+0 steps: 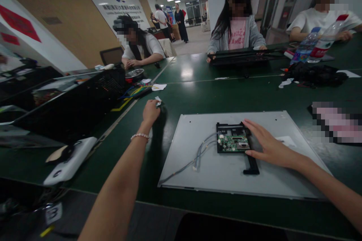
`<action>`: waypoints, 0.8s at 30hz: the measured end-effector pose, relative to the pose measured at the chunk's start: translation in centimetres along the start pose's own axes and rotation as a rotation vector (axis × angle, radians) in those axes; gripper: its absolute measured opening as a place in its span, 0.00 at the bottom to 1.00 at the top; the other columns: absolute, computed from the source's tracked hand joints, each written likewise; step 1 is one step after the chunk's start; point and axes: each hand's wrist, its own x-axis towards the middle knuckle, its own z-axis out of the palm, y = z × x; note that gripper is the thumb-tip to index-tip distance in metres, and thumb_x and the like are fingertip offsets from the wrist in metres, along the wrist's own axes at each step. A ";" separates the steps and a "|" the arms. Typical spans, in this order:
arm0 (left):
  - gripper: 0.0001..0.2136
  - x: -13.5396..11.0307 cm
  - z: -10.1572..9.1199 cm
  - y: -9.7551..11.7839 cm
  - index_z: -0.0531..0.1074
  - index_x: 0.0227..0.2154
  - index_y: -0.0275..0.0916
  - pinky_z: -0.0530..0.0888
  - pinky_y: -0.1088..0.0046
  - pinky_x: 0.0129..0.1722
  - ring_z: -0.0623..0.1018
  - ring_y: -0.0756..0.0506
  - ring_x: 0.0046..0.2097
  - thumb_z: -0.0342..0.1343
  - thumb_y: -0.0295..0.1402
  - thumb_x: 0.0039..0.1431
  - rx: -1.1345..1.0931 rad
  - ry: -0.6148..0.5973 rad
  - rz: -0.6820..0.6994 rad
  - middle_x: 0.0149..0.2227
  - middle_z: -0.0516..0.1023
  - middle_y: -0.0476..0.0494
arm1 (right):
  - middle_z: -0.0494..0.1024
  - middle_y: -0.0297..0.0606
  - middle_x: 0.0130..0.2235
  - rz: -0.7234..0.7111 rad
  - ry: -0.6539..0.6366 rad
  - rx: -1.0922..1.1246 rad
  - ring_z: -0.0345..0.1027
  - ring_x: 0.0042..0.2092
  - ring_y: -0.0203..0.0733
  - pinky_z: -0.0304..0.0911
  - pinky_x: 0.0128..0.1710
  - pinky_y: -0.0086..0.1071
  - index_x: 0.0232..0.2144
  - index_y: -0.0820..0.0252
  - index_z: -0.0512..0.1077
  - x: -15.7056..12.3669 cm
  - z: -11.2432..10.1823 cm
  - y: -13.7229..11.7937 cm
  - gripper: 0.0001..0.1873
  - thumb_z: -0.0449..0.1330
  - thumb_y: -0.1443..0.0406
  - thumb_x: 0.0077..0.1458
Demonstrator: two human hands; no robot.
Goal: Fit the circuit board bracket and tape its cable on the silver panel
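A grey metal panel (226,173) lies flat on the green table (215,90) in front of me. A green circuit board (234,142) in a black frame sits on its middle, with pale wires (199,154) trailing off to the left. My right hand (268,145) rests flat on the panel beside the board, fingers stretched out and touching the black frame's right edge. My left hand (151,112) reaches far out to the left of the panel, fingers closed in a pinch on a small white piece (158,100) on the table. A bead bracelet circles that wrist.
A white device (70,162) lies near the table's left front edge. Black monitor parts and coloured cables (135,91) sit at the left. Three other people sit at the far side, with bottles (313,45) and a black bundle (316,73) at the right.
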 end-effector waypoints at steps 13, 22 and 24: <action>0.16 1.9 0.1 -0.1 0.79 0.43 0.33 0.71 0.66 0.48 0.76 0.37 0.49 0.50 0.26 0.56 0.119 -0.027 -0.085 0.49 0.77 0.32 | 0.52 0.46 0.69 -0.032 0.024 -0.026 0.47 0.68 0.59 0.52 0.64 0.57 0.70 0.48 0.35 0.3 0.0 -0.2 0.48 0.59 0.54 0.57; 0.20 1.1 -0.3 0.0 0.76 0.50 0.35 0.70 0.70 0.48 0.76 0.40 0.50 0.52 0.26 0.54 0.113 -0.042 -0.069 0.50 0.78 0.36 | 0.52 0.44 0.69 -0.029 0.015 -0.030 0.47 0.68 0.58 0.51 0.65 0.56 0.70 0.47 0.35 0.3 0.1 0.2 0.48 0.58 0.53 0.58; 0.21 1.3 -0.4 -0.1 0.76 0.50 0.34 0.70 0.71 0.49 0.76 0.40 0.50 0.53 0.26 0.53 0.112 -0.063 -0.069 0.49 0.79 0.36 | 0.53 0.45 0.69 -0.032 0.020 -0.032 0.47 0.68 0.59 0.52 0.64 0.58 0.70 0.48 0.35 0.3 0.1 0.1 0.48 0.58 0.53 0.58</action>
